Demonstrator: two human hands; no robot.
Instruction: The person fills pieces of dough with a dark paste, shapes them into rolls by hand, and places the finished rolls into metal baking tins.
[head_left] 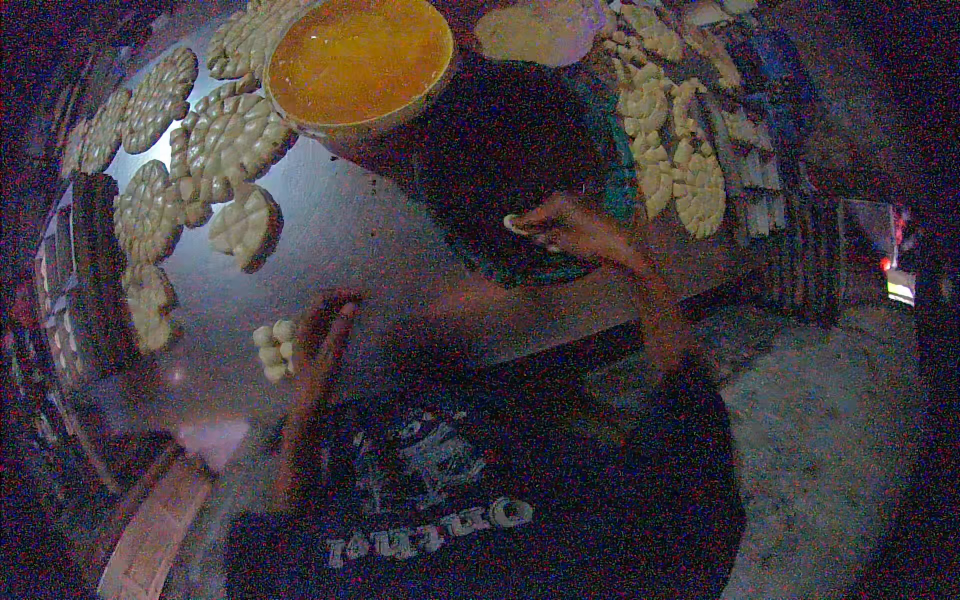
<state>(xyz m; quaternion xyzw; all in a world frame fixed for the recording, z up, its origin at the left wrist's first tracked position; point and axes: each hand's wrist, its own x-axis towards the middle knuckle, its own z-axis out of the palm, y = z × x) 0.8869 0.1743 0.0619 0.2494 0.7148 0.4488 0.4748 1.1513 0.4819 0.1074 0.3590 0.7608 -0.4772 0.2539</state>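
Note:
In dim light, my right hand point(570, 228) pinches a small pale piece of dough point(515, 225) at its fingertips. It is over a large dark round basin point(620, 140) with a teal rim, whose contents are too dark to make out. My left hand point(325, 325) is low over the metal table point(330, 210), fingers loosely bent and a little apart, with nothing visible in them. Right beside it sits a small cluster of dough balls point(275, 350). A lone flat dough piece point(245, 228) lies farther off.
A wide bowl of orange-yellow liquid point(362, 60) stands at the far side. Ridged dough pieces point(235, 135) cover the table's left, and more dough pieces point(700, 190) lie beyond the basin at right. A pale round lump point(540, 30) is at the top. Grey floor point(820, 430) shows at right.

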